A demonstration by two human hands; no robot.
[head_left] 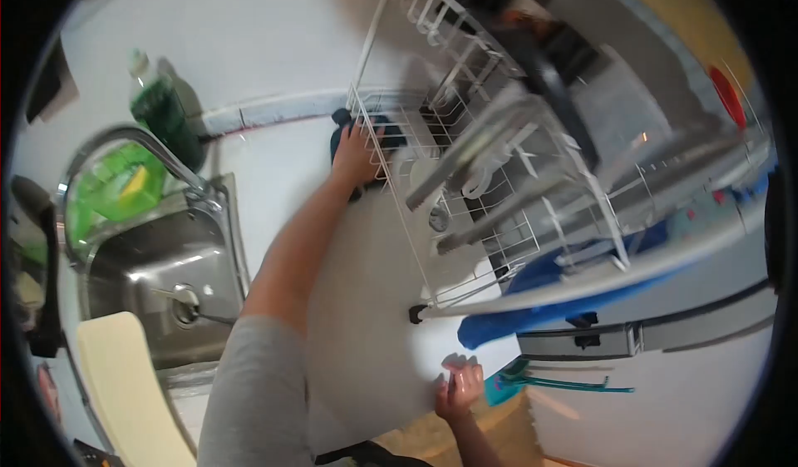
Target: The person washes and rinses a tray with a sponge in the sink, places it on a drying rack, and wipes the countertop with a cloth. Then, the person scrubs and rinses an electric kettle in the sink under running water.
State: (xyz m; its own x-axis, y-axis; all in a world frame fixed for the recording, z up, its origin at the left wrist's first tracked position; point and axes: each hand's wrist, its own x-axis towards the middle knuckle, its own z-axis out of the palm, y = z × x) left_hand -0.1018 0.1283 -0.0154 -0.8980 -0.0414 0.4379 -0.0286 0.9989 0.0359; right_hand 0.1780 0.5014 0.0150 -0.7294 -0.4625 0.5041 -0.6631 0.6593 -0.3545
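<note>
My left hand [357, 158] reaches across the white counter to the foot of a white wire dish rack [426, 242]. Its fingers press on a dark cloth [391, 132], bunched on the counter by the wall and partly hidden behind the rack's wires. Nearer my body, my right hand [460, 390] hangs by the counter's edge, fingers loosely bent and apart, with nothing visible in it. The rack leans up at an angle and bears utensils and a clear container [619, 109], blurred in part.
To the left is a steel sink [108, 271] with a curved faucet [187, 176]. Behind it stand a bottle of green liquid [166, 118] and a green basket [108, 192]. A cream cutting board [125, 384] lies in front. Blue cloth [532, 301] lies under the rack's right side.
</note>
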